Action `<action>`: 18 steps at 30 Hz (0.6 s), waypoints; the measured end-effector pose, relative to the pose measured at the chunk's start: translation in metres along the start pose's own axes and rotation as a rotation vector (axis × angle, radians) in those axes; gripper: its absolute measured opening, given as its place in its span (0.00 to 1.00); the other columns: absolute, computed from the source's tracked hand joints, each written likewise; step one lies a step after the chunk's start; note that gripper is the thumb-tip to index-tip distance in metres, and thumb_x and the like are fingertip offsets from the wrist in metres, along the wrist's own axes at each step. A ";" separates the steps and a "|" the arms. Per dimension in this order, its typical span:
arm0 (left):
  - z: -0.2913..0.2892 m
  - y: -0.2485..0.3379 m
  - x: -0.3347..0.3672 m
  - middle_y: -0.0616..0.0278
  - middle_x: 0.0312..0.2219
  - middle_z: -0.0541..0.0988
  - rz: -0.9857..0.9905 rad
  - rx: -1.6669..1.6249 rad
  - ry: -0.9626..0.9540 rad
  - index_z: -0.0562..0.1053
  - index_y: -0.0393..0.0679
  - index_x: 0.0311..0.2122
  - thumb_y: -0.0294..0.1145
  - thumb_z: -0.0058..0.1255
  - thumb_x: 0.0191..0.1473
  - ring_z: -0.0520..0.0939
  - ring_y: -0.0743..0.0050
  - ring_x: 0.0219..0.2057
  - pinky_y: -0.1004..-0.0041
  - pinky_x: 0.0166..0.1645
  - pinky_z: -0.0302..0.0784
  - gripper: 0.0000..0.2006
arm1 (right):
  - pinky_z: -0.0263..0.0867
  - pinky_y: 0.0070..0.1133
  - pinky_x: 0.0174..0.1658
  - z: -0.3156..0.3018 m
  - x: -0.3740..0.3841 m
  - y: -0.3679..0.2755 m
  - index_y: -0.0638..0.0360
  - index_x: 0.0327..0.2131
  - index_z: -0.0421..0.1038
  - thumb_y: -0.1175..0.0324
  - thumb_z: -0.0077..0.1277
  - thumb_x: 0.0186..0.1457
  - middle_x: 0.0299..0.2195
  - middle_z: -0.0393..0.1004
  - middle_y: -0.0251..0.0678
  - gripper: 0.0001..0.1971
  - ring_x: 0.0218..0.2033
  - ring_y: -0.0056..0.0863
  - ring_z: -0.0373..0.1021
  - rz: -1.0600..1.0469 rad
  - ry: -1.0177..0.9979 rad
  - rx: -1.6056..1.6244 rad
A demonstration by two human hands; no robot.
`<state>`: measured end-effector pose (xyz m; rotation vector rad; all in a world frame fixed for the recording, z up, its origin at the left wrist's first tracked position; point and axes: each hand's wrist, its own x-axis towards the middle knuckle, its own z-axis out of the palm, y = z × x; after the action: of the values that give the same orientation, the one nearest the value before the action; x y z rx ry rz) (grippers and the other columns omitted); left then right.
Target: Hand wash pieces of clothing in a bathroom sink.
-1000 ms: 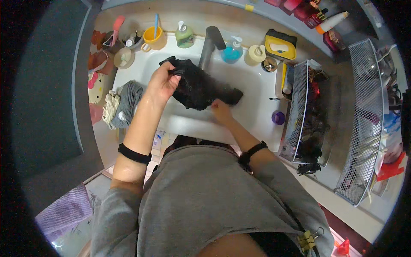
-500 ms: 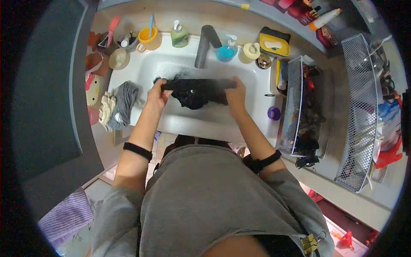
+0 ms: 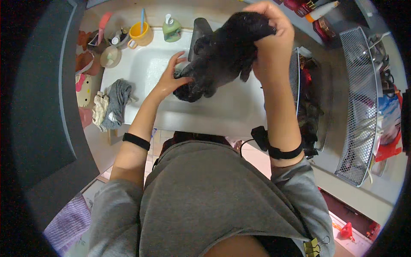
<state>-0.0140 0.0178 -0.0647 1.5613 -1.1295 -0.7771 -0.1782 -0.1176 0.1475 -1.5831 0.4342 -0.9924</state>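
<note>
Over the white sink (image 3: 239, 112), one bunched black cloth (image 3: 227, 51) is hanging on a slant, its upper end to the right and its lower end down at the left. Of the two hands, the right hand (image 3: 277, 47) is closing its fingers round the upper end, gripping it. The left hand (image 3: 169, 79) is spreading its fingers wide beside the lower end, thumb lying against the fabric; whether it is pinching any cannot be told. Behind the cloth, one dark grey faucet (image 3: 199, 32) is showing in part.

Along the far rim, one green pump bottle (image 3: 171, 33) and one yellow mug (image 3: 144, 38) are standing, the mug holding one blue stick (image 3: 142, 18). One pale bowl (image 3: 112, 65) is sitting at the far left corner. Two cloths, one grey (image 3: 117, 103) and one cream (image 3: 100, 111), are draping over the left edge. Each forearm is wearing one black band (image 3: 136, 141). To the right, two wire mesh baskets (image 3: 357, 115) are standing; at lower left, one purple towel (image 3: 70, 225) is hanging.
</note>
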 end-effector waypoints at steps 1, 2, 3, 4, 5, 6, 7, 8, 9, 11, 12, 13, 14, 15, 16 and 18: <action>0.007 0.010 0.002 0.57 0.45 0.70 0.004 -0.028 -0.014 0.52 0.51 0.58 0.30 0.64 0.36 0.68 0.69 0.47 0.68 0.53 0.62 0.43 | 0.66 0.16 0.34 0.002 -0.001 -0.007 0.61 0.29 0.68 0.81 0.44 0.41 0.26 0.71 0.32 0.09 0.28 0.19 0.70 -0.065 -0.034 0.005; 0.009 0.017 0.002 0.57 0.45 0.70 0.003 -0.027 -0.017 0.52 0.51 0.58 0.30 0.64 0.36 0.68 0.69 0.47 0.68 0.53 0.62 0.43 | 0.65 0.15 0.25 0.010 -0.006 -0.003 0.61 0.26 0.66 0.79 0.53 0.43 0.21 0.71 0.34 0.06 0.20 0.20 0.68 0.110 0.034 0.238; 0.010 0.022 0.002 0.59 0.41 0.71 -0.027 -0.020 -0.014 0.56 0.49 0.56 0.30 0.64 0.36 0.69 0.71 0.44 0.69 0.51 0.63 0.40 | 0.64 0.14 0.24 0.013 -0.005 -0.019 0.60 0.26 0.65 0.78 0.51 0.44 0.20 0.71 0.33 0.05 0.20 0.19 0.68 0.082 0.020 0.333; 0.009 0.025 0.002 0.61 0.37 0.72 -0.057 -0.009 -0.009 0.60 0.47 0.55 0.31 0.64 0.36 0.71 0.72 0.41 0.71 0.50 0.64 0.37 | 0.64 0.13 0.23 0.016 -0.002 -0.036 0.59 0.25 0.65 0.77 0.50 0.45 0.20 0.70 0.32 0.04 0.19 0.18 0.67 0.052 0.004 0.431; 0.007 0.021 0.003 0.66 0.29 0.72 0.055 0.068 0.015 0.69 0.42 0.43 0.30 0.62 0.40 0.70 0.77 0.33 0.76 0.44 0.66 0.22 | 0.63 0.13 0.23 0.013 0.004 -0.029 0.59 0.24 0.65 0.77 0.49 0.45 0.20 0.70 0.31 0.04 0.19 0.17 0.67 -0.019 0.055 0.349; 0.007 0.025 0.005 0.66 0.29 0.72 0.055 0.064 0.008 0.69 0.42 0.43 0.30 0.62 0.40 0.70 0.77 0.33 0.76 0.44 0.66 0.22 | 0.63 0.12 0.22 0.016 0.003 -0.038 0.59 0.24 0.65 0.76 0.49 0.45 0.18 0.70 0.31 0.03 0.18 0.16 0.67 -0.024 0.144 0.336; 0.002 0.035 0.004 0.67 0.27 0.71 0.009 -0.036 0.013 0.70 0.40 0.38 0.28 0.59 0.43 0.69 0.80 0.32 0.78 0.40 0.65 0.16 | 0.63 0.13 0.23 0.010 -0.001 -0.039 0.59 0.26 0.65 0.73 0.50 0.47 0.21 0.70 0.32 0.04 0.21 0.17 0.68 -0.045 0.077 0.352; -0.001 0.040 0.003 0.69 0.25 0.70 -0.037 -0.136 0.018 0.71 0.39 0.33 0.27 0.56 0.46 0.68 0.82 0.30 0.79 0.37 0.65 0.09 | 0.64 0.14 0.27 -0.003 0.001 -0.031 0.60 0.28 0.66 0.74 0.48 0.46 0.23 0.71 0.32 0.04 0.23 0.18 0.69 -0.066 0.069 0.315; -0.004 0.040 0.001 0.70 0.22 0.69 -0.083 -0.201 0.099 0.68 0.39 0.29 0.25 0.51 0.50 0.68 0.86 0.28 0.82 0.34 0.64 0.04 | 0.65 0.15 0.30 -0.016 0.002 -0.025 0.61 0.30 0.67 0.74 0.47 0.46 0.26 0.72 0.32 0.05 0.26 0.19 0.70 -0.091 0.061 0.279; -0.013 0.034 -0.006 0.71 0.23 0.69 -0.096 -0.240 0.157 0.67 0.38 0.28 0.25 0.50 0.50 0.68 0.87 0.28 0.83 0.33 0.63 0.04 | 0.66 0.17 0.37 -0.038 0.002 0.009 0.61 0.33 0.69 0.78 0.41 0.44 0.30 0.72 0.33 0.11 0.31 0.20 0.70 -0.043 0.092 0.085; -0.017 0.028 -0.009 0.71 0.23 0.69 -0.113 -0.281 0.212 0.67 0.38 0.26 0.25 0.49 0.51 0.68 0.88 0.29 0.84 0.33 0.63 0.05 | 0.65 0.18 0.40 -0.050 -0.001 0.030 0.60 0.36 0.70 0.80 0.39 0.42 0.32 0.72 0.34 0.15 0.33 0.22 0.69 0.055 0.123 -0.026; -0.020 0.014 -0.013 0.70 0.22 0.70 -0.103 -0.290 0.258 0.65 0.39 0.25 0.26 0.50 0.50 0.68 0.88 0.26 0.84 0.30 0.63 0.07 | 0.64 0.18 0.39 -0.054 -0.007 0.052 0.62 0.36 0.70 0.81 0.39 0.39 0.33 0.71 0.34 0.17 0.34 0.23 0.68 0.168 0.163 -0.085; -0.018 0.011 -0.016 0.70 0.22 0.70 -0.110 -0.295 0.256 0.65 0.39 0.25 0.26 0.50 0.50 0.68 0.88 0.26 0.84 0.30 0.63 0.07 | 0.63 0.17 0.39 -0.062 -0.017 0.076 0.63 0.35 0.70 0.83 0.38 0.35 0.33 0.71 0.34 0.19 0.35 0.23 0.67 0.284 0.216 -0.158; -0.017 0.011 -0.022 0.68 0.20 0.70 -0.149 -0.084 0.236 0.66 0.39 0.26 0.26 0.51 0.49 0.69 0.86 0.24 0.82 0.28 0.64 0.07 | 0.63 0.20 0.40 -0.071 -0.026 0.102 0.63 0.35 0.70 0.82 0.41 0.36 0.33 0.72 0.37 0.18 0.36 0.27 0.68 0.290 0.176 -0.329; -0.018 0.010 -0.025 0.66 0.19 0.71 -0.187 0.128 0.215 0.66 0.38 0.28 0.27 0.53 0.48 0.69 0.85 0.22 0.80 0.27 0.65 0.07 | 0.64 0.22 0.41 -0.079 -0.037 0.128 0.63 0.35 0.70 0.80 0.44 0.37 0.34 0.73 0.40 0.16 0.36 0.30 0.69 0.295 0.131 -0.499; -0.015 -0.015 -0.036 0.57 0.22 0.74 -0.143 0.143 0.086 0.69 0.37 0.33 0.27 0.58 0.43 0.75 0.72 0.24 0.73 0.30 0.69 0.12 | 0.64 0.27 0.43 -0.091 -0.065 0.172 0.63 0.35 0.71 0.78 0.47 0.37 0.33 0.73 0.48 0.15 0.37 0.39 0.70 0.330 0.077 -0.830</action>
<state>-0.0087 0.0573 -0.0771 1.7941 -1.0382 -0.7287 -0.2458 -0.1726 -0.0382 -2.1005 1.2329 -0.6374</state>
